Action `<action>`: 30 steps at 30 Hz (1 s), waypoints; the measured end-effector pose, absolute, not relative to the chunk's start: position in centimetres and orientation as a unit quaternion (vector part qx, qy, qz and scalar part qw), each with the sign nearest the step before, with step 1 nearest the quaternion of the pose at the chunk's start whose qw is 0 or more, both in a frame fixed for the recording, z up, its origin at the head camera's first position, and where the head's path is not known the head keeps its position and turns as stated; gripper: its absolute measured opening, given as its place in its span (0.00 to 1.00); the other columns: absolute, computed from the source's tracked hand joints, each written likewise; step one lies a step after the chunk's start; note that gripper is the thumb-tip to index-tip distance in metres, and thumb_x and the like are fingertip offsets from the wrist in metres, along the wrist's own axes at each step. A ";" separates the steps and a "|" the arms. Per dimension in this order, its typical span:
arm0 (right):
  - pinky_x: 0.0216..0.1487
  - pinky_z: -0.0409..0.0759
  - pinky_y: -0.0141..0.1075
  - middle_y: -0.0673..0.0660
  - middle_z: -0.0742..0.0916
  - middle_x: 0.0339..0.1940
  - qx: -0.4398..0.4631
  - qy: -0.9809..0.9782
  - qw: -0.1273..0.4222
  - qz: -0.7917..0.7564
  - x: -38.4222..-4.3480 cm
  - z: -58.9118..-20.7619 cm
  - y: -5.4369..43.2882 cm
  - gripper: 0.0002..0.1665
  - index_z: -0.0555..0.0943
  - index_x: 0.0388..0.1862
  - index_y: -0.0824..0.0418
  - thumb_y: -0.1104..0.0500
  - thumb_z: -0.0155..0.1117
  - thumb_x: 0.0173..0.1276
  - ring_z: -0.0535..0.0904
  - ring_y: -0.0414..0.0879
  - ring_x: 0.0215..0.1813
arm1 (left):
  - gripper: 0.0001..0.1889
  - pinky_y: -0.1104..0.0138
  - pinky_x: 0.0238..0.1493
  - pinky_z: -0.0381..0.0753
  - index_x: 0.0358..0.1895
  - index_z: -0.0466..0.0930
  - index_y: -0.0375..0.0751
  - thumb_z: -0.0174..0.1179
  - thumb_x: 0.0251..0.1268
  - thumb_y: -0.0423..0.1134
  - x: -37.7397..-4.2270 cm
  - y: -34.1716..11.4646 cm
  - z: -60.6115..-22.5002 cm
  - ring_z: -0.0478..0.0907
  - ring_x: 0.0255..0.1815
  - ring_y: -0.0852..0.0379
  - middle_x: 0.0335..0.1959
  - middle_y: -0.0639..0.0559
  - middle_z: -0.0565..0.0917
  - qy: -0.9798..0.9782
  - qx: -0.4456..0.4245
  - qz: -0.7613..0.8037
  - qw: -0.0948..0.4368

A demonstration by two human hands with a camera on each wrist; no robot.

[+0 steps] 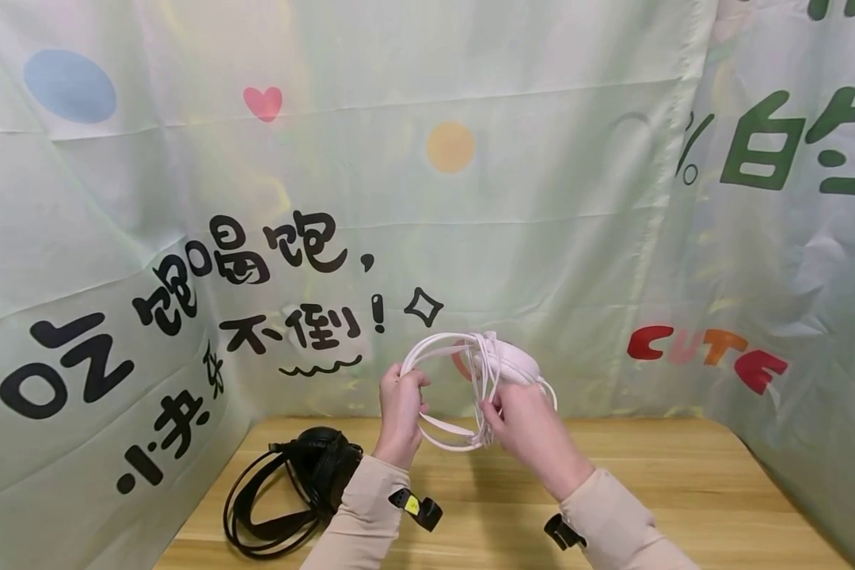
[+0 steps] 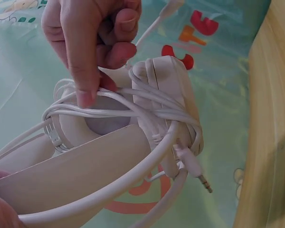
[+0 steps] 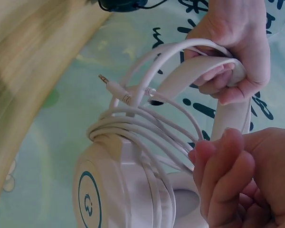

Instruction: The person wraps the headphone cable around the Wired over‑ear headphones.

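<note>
White over-ear headphones (image 1: pixel 511 362) are held up above the table. My left hand (image 1: pixel 399 412) grips their headband (image 3: pixel 187 78), fingers curled around it in the right wrist view. A thin white cable (image 2: pixel 128 113) is wound in several loops about the ear cups (image 3: pixel 118 185). Thumb and index finger of my right hand (image 1: pixel 534 427) pinch strands of that cable between the cups, seen in the left wrist view. A metal-tipped audio plug (image 2: pixel 194 168) sticks out loose beside one cup. The far cup is partly hidden by the loops.
Black headphones (image 1: pixel 322 463) with a looped headband lie at the left of the wooden table (image 1: pixel 655 491), beside my left sleeve. Printed cloth (image 1: pixel 541 237) hangs behind and along both sides of the table.
</note>
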State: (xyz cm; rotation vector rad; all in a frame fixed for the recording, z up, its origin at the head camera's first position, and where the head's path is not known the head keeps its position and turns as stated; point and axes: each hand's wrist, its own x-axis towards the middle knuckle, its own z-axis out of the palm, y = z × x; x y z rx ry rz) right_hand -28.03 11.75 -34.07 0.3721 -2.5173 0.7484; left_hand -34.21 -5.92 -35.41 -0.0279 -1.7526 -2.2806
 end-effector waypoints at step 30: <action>0.21 0.69 0.29 0.43 0.82 0.15 0.161 -0.919 0.220 0.287 -27.5 -35.1 12.3 0.18 0.83 0.18 0.53 0.57 0.79 0.66 0.71 0.35 0.18 | 0.08 0.74 0.19 0.67 0.36 0.72 0.40 0.55 0.53 0.25 -33.6 -5.2 -36.3 0.61 0.21 0.60 0.26 0.55 0.63 -0.606 -0.007 -0.785 0.127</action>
